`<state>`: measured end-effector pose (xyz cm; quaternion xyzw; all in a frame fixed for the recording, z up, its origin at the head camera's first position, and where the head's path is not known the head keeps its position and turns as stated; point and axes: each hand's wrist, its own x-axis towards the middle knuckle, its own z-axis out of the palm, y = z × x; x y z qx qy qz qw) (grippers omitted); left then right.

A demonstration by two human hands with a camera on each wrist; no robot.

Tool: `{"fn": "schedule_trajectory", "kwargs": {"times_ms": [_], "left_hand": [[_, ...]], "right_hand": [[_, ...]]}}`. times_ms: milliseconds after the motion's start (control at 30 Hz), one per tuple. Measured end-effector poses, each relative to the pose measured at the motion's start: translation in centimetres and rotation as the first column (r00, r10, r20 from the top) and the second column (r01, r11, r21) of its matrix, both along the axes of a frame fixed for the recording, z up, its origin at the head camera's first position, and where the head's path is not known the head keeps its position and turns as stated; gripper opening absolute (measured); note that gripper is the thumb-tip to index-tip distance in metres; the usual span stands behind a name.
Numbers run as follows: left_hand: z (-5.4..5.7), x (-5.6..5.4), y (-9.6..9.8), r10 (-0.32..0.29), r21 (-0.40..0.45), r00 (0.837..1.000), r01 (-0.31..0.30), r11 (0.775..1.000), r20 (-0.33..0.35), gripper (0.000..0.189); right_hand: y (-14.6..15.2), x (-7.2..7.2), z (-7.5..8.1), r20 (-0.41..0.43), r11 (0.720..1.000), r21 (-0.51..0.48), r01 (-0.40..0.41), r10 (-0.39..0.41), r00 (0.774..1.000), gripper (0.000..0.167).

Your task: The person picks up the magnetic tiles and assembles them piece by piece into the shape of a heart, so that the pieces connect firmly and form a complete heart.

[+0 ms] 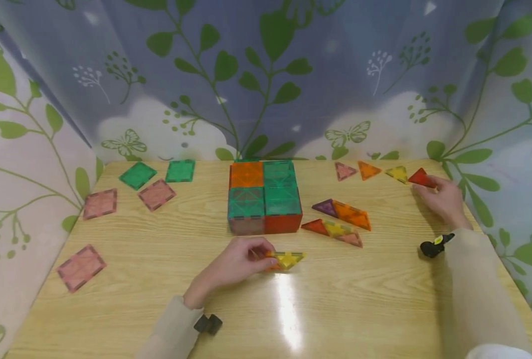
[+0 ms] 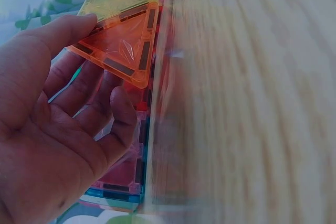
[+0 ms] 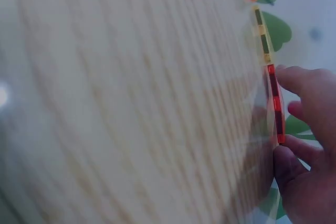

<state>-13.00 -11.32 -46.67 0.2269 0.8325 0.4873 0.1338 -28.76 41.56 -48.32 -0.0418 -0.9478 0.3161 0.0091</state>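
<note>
Pinching yellow and orange triangles (image 2: pixel 118 35), the left hand (image 1: pixel 236 263) has a block (image 1: pixel 265 198) just beyond it; the right hand (image 1: pixel 445 200) pinches a red triangle (image 1: pixel 420 176).

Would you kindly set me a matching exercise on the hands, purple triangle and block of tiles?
1. Left hand
2. Right hand
3. Purple triangle
4. Block of tiles

A. beside an orange strip
B. touches a red triangle
C. shows a green and orange top
D. holds a yellow tile and an orange tile

Pairs: 1-D; 2-B; 3-A; 4-C
</note>
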Motion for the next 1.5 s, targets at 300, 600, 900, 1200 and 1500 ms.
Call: {"fn": "schedule_trajectory", "kwargs": {"times_ms": [300, 600, 900, 1200, 1500], "left_hand": [[-0.1, 0.0, 0.0, -0.008, -0.001, 1.000, 0.008, 1.000, -0.007, 0.009], [0.0, 0.0, 0.2, -0.016, 0.016, 1.000, 0.016, 1.000, -0.008, 0.010], [-0.1, 0.0, 0.3, -0.017, 0.007, 1.000, 0.017, 1.000, -0.009, 0.010], [-0.3, 0.1, 0.3, -0.005, 0.015, 1.000, 0.005, 1.000, -0.012, 0.009], [-0.2, 0.0, 0.4, -0.009, 0.010, 1.000, 0.010, 1.000, -0.023, 0.008]], "right_hand": [[0.2, 0.9, 0.9, 0.074, 0.999, 0.053, -0.007, 0.003, 0.997, 0.067], [0.8, 4.0, 1.8, 0.109, 0.990, 0.140, -0.013, -0.003, 0.994, 0.061], [1.1, 7.0, 1.8, 0.137, 0.999, -0.036, 0.021, -0.016, 0.990, 0.070], [0.5, 10.5, 1.5, 0.088, 0.925, -0.376, -0.064, 0.104, 0.991, 0.011], [-5.0, 13.1, 3.3, 0.111, 0.933, -0.295, -0.209, 0.251, 0.962, 0.028]]}}
